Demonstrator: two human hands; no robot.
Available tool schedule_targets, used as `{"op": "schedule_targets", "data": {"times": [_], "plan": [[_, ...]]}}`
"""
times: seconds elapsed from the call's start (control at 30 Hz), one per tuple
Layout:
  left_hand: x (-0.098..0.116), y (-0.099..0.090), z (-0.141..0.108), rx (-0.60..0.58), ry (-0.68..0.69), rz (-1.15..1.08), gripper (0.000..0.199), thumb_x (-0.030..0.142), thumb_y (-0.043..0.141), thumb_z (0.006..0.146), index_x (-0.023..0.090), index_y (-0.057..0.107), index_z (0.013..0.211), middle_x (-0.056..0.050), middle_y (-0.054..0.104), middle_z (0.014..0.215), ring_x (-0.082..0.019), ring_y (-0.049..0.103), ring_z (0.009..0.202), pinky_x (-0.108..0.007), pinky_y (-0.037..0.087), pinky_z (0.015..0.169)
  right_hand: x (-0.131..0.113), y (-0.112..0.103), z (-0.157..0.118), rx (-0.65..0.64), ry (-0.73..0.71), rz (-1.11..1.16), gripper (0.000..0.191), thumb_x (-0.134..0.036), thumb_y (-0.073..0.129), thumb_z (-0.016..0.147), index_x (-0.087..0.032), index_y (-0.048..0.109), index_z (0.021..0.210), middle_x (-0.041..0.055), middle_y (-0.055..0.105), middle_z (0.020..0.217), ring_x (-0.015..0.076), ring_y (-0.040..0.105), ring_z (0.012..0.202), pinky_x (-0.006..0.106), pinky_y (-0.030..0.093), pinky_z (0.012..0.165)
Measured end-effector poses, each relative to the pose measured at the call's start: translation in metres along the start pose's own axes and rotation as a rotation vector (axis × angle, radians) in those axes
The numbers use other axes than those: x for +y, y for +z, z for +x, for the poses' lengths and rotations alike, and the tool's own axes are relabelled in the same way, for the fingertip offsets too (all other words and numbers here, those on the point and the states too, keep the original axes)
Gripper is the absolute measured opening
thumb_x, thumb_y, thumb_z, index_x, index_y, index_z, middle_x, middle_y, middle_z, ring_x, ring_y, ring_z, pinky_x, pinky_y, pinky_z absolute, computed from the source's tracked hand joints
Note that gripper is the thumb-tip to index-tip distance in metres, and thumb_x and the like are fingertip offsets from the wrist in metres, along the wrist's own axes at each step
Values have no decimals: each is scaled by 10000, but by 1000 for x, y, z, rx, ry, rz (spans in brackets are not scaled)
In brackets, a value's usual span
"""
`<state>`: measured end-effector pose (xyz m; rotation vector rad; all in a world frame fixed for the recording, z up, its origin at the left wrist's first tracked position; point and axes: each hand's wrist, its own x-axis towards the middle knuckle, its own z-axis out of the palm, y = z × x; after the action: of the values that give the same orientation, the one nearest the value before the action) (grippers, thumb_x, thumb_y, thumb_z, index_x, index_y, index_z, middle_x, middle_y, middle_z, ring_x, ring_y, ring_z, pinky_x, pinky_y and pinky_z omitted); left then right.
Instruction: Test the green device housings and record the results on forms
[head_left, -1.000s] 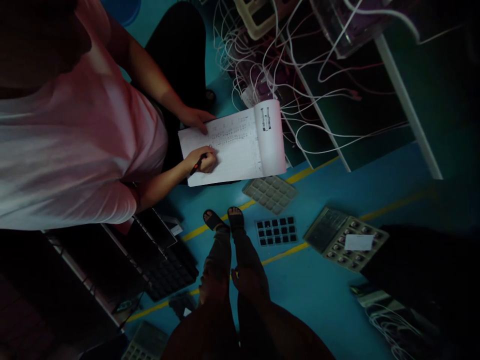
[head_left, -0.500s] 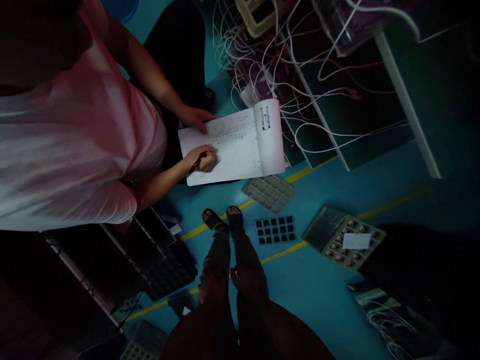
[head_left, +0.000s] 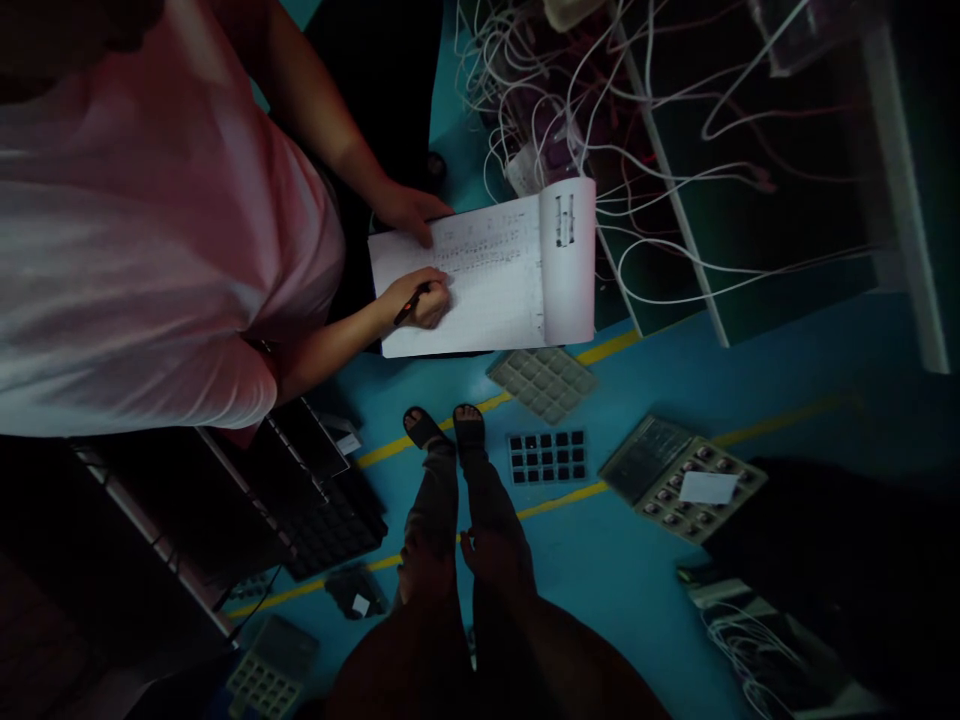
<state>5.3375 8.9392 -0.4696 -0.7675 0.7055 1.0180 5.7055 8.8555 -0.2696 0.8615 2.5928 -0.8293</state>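
Observation:
Both of my hands are dim and in shadow near my thighs, low in the view. My left hand (head_left: 417,565) lies along one leg, its fingers too dark to make out. Over the other leg is my right hand (head_left: 487,558), fingers loosely curled; whether it holds anything cannot be seen. Below them on the floor, near my sandalled feet (head_left: 469,426), sits a tray of dark square pieces (head_left: 547,457). An open divided tray (head_left: 544,383) lies just beyond it.
A person in a light shirt (head_left: 180,230) writes with a pen on a paper pad (head_left: 487,280). Tangled white cables (head_left: 525,60) hang over green shelves (head_left: 787,280). An open case with a white card (head_left: 709,488) lies at right; dark racks (head_left: 225,500) stand at left.
The camera view has shifted slightly, so the pad, cables and shelves appear further right and the floor trays a little higher. My hands stay by my legs.

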Motion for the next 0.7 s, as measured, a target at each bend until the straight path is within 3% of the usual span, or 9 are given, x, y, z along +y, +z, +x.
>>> {"op": "schedule_targets", "data": {"times": [0.1,0.27,0.43,0.57,0.7], "plan": [[-1,-2,0,2,-71,-39,529,324,396,1035,292,190,549,41,284,400,-101,189,391,-309,180,442,-2,-1,1,-15,-18,-12,445,-132,469,800,-112,735,1155,170,692,1228,290,650,1209,372,599,820],[2,-4,-2,-1,-64,-132,513,275,475,999,285,228,549,47,349,397,-86,284,388,-281,237,423,-2,-6,21,-127,147,-16,380,-135,514,831,-148,756,1124,129,702,1154,244,682,1128,365,592,874],[7,-6,-1,-8,-79,-248,477,222,503,1000,283,304,571,51,431,437,-65,426,405,-217,327,418,6,0,41,-8,184,89,476,-215,326,940,-131,768,1097,59,692,937,242,710,1044,413,585,795],[8,-4,-2,-2,-99,-223,488,232,504,996,317,275,573,51,414,424,-84,419,399,-231,345,400,9,3,33,38,221,131,466,-250,336,951,-152,762,1112,43,696,886,217,725,961,439,594,789],[7,-3,-3,-4,-101,-174,525,234,514,967,331,204,555,52,372,392,-103,341,359,-279,286,373,8,3,12,24,263,184,528,-228,323,871,-120,786,1099,96,711,983,277,707,1073,411,574,764]]}}
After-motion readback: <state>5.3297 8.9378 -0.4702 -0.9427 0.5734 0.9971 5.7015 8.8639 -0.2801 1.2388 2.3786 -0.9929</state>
